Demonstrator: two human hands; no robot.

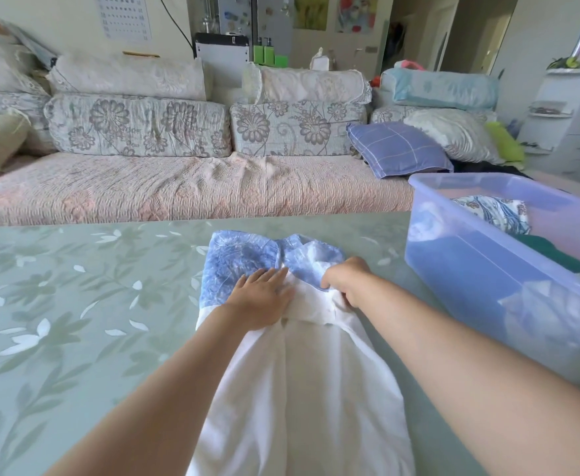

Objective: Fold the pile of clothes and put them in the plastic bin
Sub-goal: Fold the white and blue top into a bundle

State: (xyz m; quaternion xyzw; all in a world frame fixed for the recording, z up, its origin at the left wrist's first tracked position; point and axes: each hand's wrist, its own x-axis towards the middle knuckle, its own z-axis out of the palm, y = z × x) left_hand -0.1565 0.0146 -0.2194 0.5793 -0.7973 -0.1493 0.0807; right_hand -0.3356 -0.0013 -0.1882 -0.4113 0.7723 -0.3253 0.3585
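Note:
A white garment with a blue printed far end (pixel 302 379) lies lengthwise on the green leaf-patterned table (pixel 75 304), folded into a long strip. My left hand (pixel 262 298) presses flat on it with fingers spread, where the blue meets the white. My right hand (pixel 345 280) is closed on a fold of the blue and white cloth just to the right. A translucent blue plastic bin (pixel 480 269) stands on the table at the right, holding folded clothes: a blue-patterned white piece (pixel 498 213) and a dark green one (pixel 553 252).
A long sofa with a pink quilted cover (pixel 178 187) runs behind the table, with floral cushions and a purple checked pillow (pixel 396 149). A white shelf unit (pixel 570 121) stands at the far right.

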